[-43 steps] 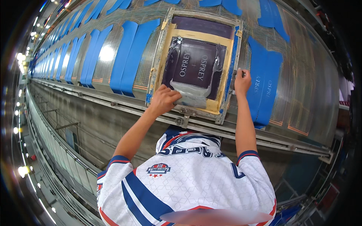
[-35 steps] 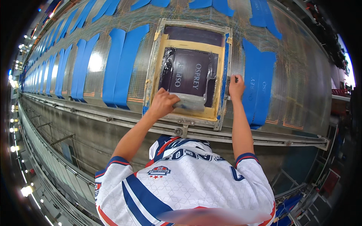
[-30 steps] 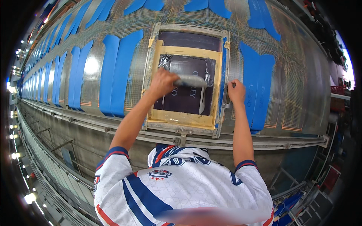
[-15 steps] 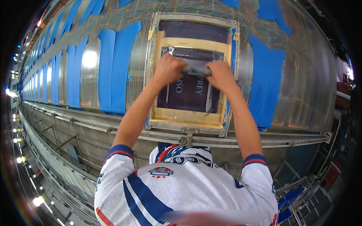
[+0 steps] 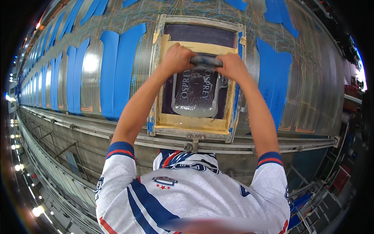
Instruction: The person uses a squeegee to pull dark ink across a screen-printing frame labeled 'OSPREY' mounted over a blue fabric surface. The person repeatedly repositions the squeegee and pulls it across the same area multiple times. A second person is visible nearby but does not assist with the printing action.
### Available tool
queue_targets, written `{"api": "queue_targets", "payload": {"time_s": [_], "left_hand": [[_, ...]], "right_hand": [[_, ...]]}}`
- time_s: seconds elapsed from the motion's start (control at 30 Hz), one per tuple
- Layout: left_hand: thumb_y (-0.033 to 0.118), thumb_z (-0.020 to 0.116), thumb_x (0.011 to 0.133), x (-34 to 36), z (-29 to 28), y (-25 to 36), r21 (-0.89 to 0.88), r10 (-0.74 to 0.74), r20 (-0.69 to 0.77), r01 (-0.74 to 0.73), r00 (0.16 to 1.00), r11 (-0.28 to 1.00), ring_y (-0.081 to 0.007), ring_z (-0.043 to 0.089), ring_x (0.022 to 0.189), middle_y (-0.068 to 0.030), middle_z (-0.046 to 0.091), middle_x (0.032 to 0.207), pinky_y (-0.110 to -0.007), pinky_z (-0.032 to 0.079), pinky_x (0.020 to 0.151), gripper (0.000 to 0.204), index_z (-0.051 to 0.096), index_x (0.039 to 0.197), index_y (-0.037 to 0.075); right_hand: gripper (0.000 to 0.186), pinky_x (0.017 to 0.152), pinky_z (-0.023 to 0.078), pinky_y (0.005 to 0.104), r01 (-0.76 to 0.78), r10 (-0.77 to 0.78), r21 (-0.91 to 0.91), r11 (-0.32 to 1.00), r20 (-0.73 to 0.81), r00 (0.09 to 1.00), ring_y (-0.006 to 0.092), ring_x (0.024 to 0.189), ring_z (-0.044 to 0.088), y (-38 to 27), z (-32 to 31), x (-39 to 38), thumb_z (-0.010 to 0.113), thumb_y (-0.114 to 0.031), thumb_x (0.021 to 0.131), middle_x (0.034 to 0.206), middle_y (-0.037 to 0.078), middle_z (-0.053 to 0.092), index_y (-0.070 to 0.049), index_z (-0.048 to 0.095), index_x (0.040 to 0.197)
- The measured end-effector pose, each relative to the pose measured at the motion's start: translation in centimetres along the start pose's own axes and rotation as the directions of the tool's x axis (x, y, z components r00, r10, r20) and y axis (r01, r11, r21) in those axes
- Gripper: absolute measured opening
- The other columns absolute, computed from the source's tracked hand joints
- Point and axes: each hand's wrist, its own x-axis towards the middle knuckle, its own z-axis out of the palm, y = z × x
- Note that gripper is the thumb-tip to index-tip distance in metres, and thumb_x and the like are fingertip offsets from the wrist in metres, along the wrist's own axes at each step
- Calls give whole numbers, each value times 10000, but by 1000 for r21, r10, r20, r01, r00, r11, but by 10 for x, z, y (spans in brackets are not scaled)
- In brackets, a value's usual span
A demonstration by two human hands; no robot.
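Between both fists I hold a grey squeegee (image 5: 206, 61) crosswise near the far end of a screen-printing frame (image 5: 154, 84). My left hand (image 5: 178, 59) is wrapped round its left end, my right hand (image 5: 232, 67) round its right end. Beneath it, the dark mesh (image 5: 167, 97) shows pale lettering and is bordered by yellow tape (image 5: 187, 120). A glossy, whitish layer of ink (image 5: 194, 109) lies on the mesh on the near side of the squeegee, with a rounded near edge. The squeegee's blade is mostly hidden by its handle and my hands.
The screen rests on a long printing table, its near end at a metal rail (image 5: 128, 137). Blue fabric pieces (image 5: 110, 74) lie in rows to the left, and another blue piece (image 5: 274, 82) lies to the right. Metal racks (image 5: 311, 195) stand at the lower right.
Both hands and the squeegee have shifted a little farther from me across the screen. The ink now shows as a broad layer near me, where thin streaks lay before.
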Motion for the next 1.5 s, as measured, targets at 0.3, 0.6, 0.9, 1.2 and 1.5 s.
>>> {"api": "queue_targets", "payload": {"time_s": [0.3,0.6,0.9,1.2,1.5], "left_hand": [[284,853,656,32,5,-21,-15,7,-45,-7,999,1000,-329,651,723,-101,705,745,-413,488,794,276,768,882,149],[172,833,611,-155,40,78,-94,-25,-11,24,1000,995,-185,627,825,-11,712,914,-374,421,795,333,728,926,153],[122,805,561,-167,38,94,-14,10,-111,-12,994,1000,-197,620,845,17,702,949,-354,431,803,376,714,925,132],[77,760,537,-205,19,78,-67,-33,-209,20,977,998,-206,621,893,21,694,979,-368,445,828,416,701,946,126],[111,832,572,-292,-45,-79,10,-65,-201,69,977,998,-225,628,852,0,703,945,-378,444,790,362,718,915,115]], "right_hand": [[300,825,500,487,47,-47,8,999,-42,998,372,855,659,22,8,33,793,-290,764,811,146,687,-86,725,974],[365,917,459,428,172,-172,1,985,-47,984,315,1002,618,-43,83,-130,811,-288,734,973,131,680,-72,705,1008],[380,820,490,453,-447,570,363,818,-617,542,345,925,640,69,85,-116,662,-380,922,970,195,679,-39,661,1090],[249,753,497,396,-323,591,514,795,-532,607,295,812,654,32,60,-108,642,-269,917,900,144,693,-25,678,951],[183,714,495,449,-69,532,607,791,-628,568,394,811,650,-127,168,4,614,-214,898,857,192,667,-35,654,900]]}}
